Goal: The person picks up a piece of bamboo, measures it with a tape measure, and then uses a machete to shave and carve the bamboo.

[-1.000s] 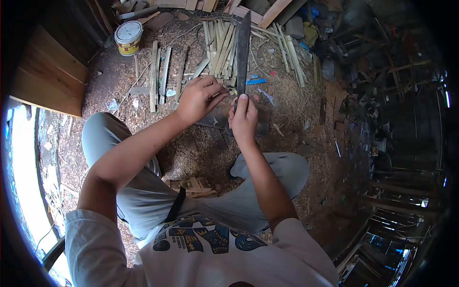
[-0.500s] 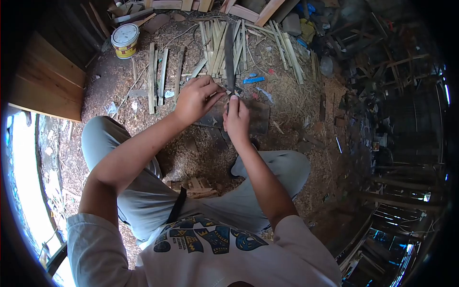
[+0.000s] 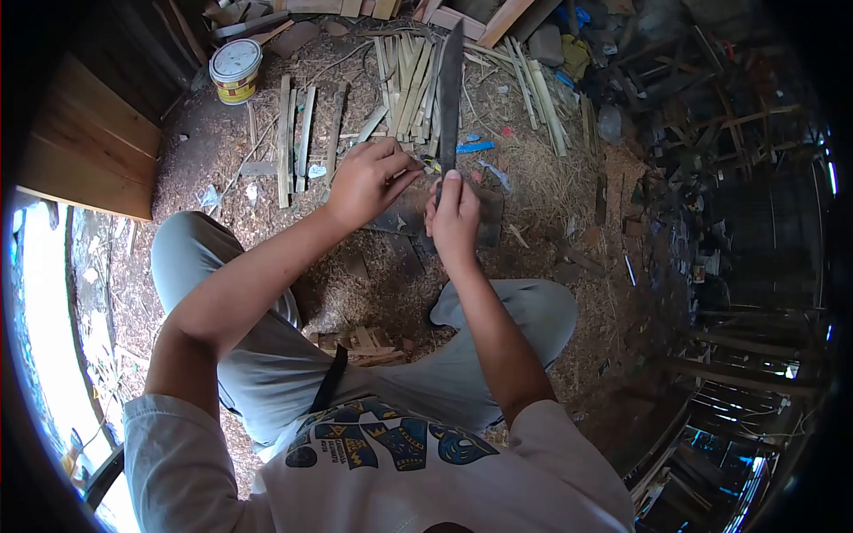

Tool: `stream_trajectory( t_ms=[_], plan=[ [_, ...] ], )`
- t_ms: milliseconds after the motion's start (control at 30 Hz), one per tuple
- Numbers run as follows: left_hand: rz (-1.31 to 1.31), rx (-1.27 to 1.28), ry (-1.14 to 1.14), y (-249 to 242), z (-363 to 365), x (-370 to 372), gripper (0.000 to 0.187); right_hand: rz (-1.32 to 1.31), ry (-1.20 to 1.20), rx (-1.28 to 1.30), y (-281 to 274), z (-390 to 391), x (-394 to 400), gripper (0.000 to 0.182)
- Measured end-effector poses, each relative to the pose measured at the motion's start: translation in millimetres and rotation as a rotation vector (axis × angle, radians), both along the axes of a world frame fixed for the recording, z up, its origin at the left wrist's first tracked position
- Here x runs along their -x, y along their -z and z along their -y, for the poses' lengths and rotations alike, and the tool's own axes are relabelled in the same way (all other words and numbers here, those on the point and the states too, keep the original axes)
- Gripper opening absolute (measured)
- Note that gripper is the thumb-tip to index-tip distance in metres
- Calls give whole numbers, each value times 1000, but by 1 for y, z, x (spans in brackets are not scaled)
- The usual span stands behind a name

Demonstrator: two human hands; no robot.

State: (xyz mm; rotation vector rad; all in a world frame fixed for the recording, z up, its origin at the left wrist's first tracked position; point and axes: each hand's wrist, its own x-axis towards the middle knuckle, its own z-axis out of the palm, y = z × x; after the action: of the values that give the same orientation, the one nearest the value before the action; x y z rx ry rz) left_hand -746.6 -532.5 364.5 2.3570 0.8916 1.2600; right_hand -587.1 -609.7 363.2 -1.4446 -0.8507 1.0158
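Observation:
My right hand (image 3: 456,213) grips the handle of a long dark machete (image 3: 451,102), whose blade points away from me and stands up toward the top of the view. To its left my left hand (image 3: 373,182) is closed, thumb and fingertips pinched together; what lies between them is too small to make out. Under and beyond both hands lies a dark flat board (image 3: 487,209) on the ground. Behind the blade is a pile of split wooden strips (image 3: 404,84).
A white and yellow bucket (image 3: 235,75) stands at the upper left. More strips (image 3: 284,142) lie left of the pile, others (image 3: 546,107) to its right. A blue wrapper (image 3: 475,147) is near the blade. Wooden panels (image 3: 89,151) stand at the left edge.
My right hand and the machete have moved to the right, away from my left hand, and the blade has shifted right with them. My left hand has barely moved.

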Motion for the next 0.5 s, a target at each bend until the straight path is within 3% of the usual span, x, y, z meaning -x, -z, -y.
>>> stream_trajectory(
  t_ms=[300, 500],
  plan=[
    [-15, 52, 16, 2, 1, 0, 13, -61, 1, 24, 9, 2, 3, 41],
    [-17, 32, 9, 1, 2, 0, 12, 65, -35, -62, 7, 1, -1, 44]
  ],
)
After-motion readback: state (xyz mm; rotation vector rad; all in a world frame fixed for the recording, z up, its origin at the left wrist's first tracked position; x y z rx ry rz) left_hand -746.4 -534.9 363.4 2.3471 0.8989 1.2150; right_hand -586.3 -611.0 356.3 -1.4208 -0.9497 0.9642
